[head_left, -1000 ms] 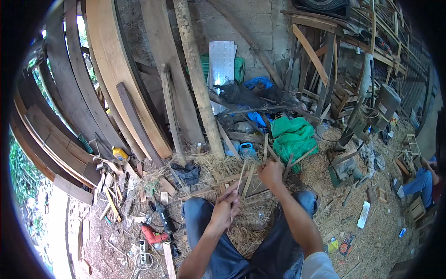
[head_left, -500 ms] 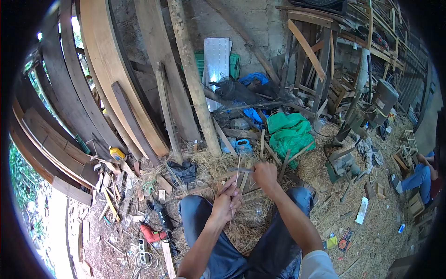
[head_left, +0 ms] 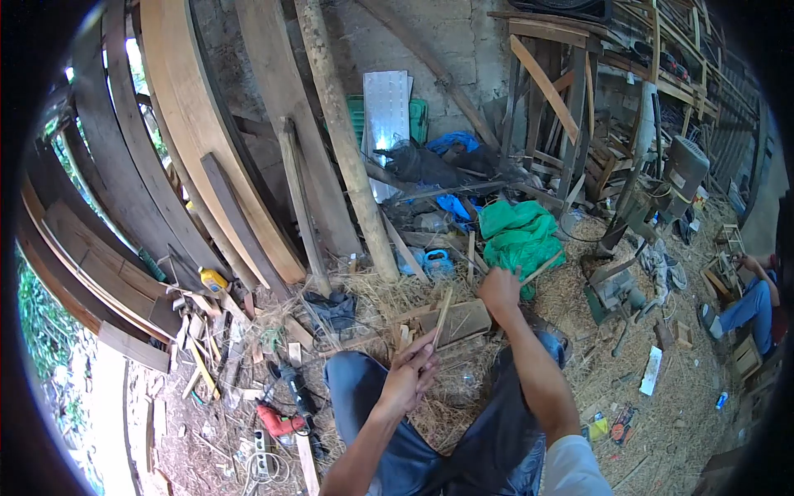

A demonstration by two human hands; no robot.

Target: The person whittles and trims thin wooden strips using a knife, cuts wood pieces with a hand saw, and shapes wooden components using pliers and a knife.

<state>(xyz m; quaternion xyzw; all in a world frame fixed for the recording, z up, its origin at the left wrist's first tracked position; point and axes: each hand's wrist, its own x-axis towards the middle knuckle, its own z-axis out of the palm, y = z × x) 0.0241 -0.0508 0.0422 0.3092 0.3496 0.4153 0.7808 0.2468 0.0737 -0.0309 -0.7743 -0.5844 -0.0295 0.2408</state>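
My left hand [head_left: 411,376] is closed around a thin strip of wood [head_left: 446,307], which points up and away between my knees. To its right and a little higher, my right hand [head_left: 499,291] is held in a fist, apart from the strip. The earlier view shows a knife with a dark blade in that fist; at this moment the blade cannot be made out. Behind the strip, a wooden block [head_left: 470,321] lies on the shavings.
A red drill [head_left: 279,422] and a white power strip [head_left: 262,455] lie left of my legs. Green plastic sheeting [head_left: 517,236] is heaped ahead. Tall planks [head_left: 207,124] lean at left. A machine [head_left: 612,293] stands at right, and another person [head_left: 748,310] sits farther right.
My right hand has moved right and slightly up, away from the strip where its blade had been. The strip now tilts more to the right in my left hand.
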